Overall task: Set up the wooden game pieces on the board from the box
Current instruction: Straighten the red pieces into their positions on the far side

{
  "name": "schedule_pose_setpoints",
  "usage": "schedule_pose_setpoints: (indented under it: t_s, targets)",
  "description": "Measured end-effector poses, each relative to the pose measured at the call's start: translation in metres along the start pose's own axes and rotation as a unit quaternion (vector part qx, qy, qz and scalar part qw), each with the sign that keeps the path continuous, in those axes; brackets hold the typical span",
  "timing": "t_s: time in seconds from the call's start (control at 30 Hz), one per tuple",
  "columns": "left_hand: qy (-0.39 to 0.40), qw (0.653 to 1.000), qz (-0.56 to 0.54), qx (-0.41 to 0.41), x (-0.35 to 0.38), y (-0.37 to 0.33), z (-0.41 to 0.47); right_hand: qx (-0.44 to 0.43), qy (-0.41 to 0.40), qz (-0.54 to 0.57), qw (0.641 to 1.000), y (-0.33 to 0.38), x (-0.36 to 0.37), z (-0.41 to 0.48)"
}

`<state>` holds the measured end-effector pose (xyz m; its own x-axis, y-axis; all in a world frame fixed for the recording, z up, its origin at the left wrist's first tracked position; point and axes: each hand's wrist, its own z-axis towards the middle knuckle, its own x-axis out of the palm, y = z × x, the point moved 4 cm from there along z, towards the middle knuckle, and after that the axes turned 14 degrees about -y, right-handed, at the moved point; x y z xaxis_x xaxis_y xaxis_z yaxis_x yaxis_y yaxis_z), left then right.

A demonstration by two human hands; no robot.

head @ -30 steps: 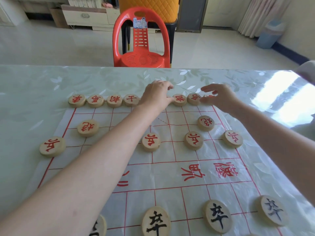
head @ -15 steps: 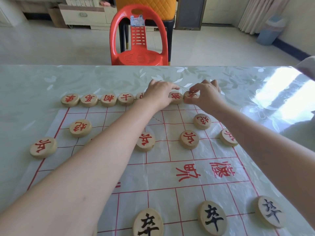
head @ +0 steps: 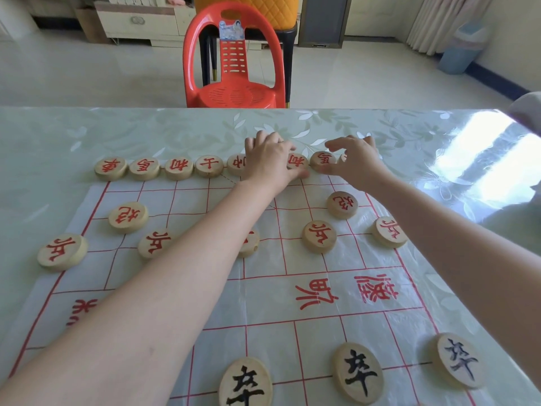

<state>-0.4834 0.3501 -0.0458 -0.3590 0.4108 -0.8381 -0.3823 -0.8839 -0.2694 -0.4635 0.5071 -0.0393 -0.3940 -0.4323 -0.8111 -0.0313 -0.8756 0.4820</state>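
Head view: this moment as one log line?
stage: far red row | left hand: over its middle | right hand: at right end | grip: unclear

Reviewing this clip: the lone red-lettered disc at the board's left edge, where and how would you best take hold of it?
The disc lies flat, face up, with no neighbour touching it. Pinch opposite sides of its rim, coming straight down from above; its thick side wall likely gives enough purchase, while the flat top offers none.

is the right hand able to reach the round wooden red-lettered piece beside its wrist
Likely yes: that round wooden red-lettered piece lies uncovered close to the right hand, with nothing between them.
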Motion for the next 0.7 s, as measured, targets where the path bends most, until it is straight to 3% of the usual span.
schedule_pose_setpoints:
  t_s: [0.7]
  targets:
    - [-0.046, 0.996, -0.030, -0.063, 0.002, -0.005, -0.006, 0.012, 0.019, 0.006, 1.000, -0.010, 0.010, -0.002]
